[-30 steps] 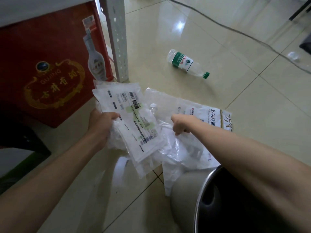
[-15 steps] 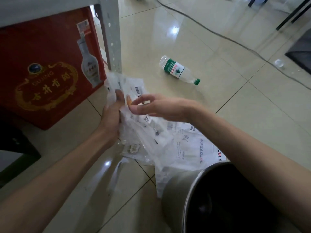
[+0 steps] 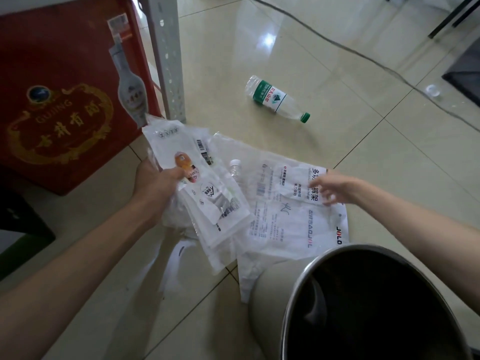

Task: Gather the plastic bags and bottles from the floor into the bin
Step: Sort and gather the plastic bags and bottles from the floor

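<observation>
My left hand (image 3: 155,185) grips a stack of clear plastic bags (image 3: 205,201) held above the floor. A larger printed plastic bag (image 3: 288,219) lies flat on the tiles to the right of the stack, with a small clear bottle (image 3: 235,168) showing at its upper edge. My right hand (image 3: 330,188) hovers over that bag's right side, fingers spread, holding nothing. A clear water bottle with a green label and cap (image 3: 275,98) lies on its side farther away. The round metal bin (image 3: 363,305) stands at the lower right, its inside dark.
A red printed carton (image 3: 59,87) sits at the left beside a perforated grey metal shelf leg (image 3: 166,55). A dark cable (image 3: 363,58) runs across the tiled floor. A small clear cap-like object (image 3: 432,90) and dark furniture legs are at the far right.
My right hand has left the stack in my left hand and moved right, over the flat bag. The stack now hangs lower and flatter in my left hand.
</observation>
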Motion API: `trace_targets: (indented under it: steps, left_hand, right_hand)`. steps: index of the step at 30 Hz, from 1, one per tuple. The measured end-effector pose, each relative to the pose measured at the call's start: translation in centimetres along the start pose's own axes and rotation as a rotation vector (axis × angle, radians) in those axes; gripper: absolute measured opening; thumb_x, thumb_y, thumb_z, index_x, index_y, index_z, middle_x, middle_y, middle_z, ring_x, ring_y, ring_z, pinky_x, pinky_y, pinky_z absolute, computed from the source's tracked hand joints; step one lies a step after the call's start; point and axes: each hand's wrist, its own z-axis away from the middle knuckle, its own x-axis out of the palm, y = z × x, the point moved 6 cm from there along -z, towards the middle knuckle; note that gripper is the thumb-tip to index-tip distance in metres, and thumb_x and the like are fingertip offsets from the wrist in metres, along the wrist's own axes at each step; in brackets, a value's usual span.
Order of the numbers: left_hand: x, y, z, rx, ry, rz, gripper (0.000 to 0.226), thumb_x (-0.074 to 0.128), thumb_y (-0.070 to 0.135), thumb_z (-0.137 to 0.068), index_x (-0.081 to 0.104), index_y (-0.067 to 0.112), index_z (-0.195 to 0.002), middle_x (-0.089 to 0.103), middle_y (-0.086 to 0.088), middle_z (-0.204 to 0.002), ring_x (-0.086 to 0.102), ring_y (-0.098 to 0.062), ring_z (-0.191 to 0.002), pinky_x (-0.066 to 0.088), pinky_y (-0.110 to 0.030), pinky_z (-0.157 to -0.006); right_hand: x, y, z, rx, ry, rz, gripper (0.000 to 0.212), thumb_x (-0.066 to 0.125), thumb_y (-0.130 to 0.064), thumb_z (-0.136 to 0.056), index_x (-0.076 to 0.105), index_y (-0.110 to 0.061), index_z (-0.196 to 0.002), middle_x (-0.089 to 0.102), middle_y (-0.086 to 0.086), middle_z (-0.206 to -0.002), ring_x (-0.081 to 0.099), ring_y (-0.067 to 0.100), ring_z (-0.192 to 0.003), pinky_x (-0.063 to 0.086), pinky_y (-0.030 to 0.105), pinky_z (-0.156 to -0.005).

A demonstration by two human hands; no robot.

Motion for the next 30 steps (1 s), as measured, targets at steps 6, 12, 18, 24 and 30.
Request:
trace_targets:
  steps: [6,12,18,24,30]
  left_hand:
    - [0.3,-1.0,0.1,-0.074,-0.010,-0.003,0.039,0.062,-0.013,-0.076,0.064,0.026,-0.080,0.072,0.026,-0.059,0.071,0.005,-0.061,0.051,-0.011,-0.046]
    - [0.7,-1.1,0.1,-0.091,0.031,-0.029,0.033,0.062,-0.009,-0.080,0.065,0.023,-0.085,0.073,0.014,-0.073,0.070,-0.003,-0.063,0.052,-0.015,-0.049]
    - [1.7,-0.1,0.0,-0.091,-0.018,-0.039,0.030,0.064,-0.007,-0.081,0.067,0.021,-0.092,0.074,0.015,-0.068,0.072,0.000,-0.061,0.053,-0.016,-0.047]
    - [2.9,1.6,0.3,-0.069,-0.152,0.087,0.037,0.066,-0.007,-0.085,0.063,0.028,-0.093,0.079,0.015,-0.075,0.077,-0.006,-0.072,0.057,-0.020,-0.052]
    - [4.2,3.9,0.7,-0.028,-0.277,0.120,0.042,0.059,0.010,-0.096,0.055,0.007,-0.138,0.072,-0.010,-0.120,0.075,-0.023,-0.096,0.061,-0.031,-0.069]
  right_hand:
    - [-0.5,8.6,-1.0,0.281,-0.041,-0.076,0.085,0.072,-0.032,-0.084,0.025,-0.009,-0.151,0.026,0.017,-0.158,0.026,0.038,-0.145,0.021,0.056,-0.118]
    - [-1.9,7.5,-0.3,0.247,0.077,-0.198,0.026,0.072,-0.016,-0.085,0.062,-0.007,-0.107,0.072,0.006,-0.091,0.062,0.016,-0.068,0.050,0.027,-0.063]
    - [-6.8,0.0,5.5,-0.107,0.118,-0.121,0.025,0.063,-0.008,-0.091,0.058,0.004,-0.112,0.068,0.016,-0.098,0.065,0.028,-0.083,0.055,0.040,-0.078]
    - [-5.9,-11.6,16.9,-0.633,-0.103,-0.276,0.037,0.073,-0.019,-0.080,0.068,0.006,-0.107,0.078,0.012,-0.096,0.076,0.020,-0.081,0.061,0.030,-0.067]
    - [5.7,-14.9,18.8,-0.671,-0.324,-0.075,0.068,0.026,-0.058,-0.097,0.069,-0.006,-0.102,0.069,0.003,-0.125,0.051,0.014,-0.131,0.024,0.022,-0.112]
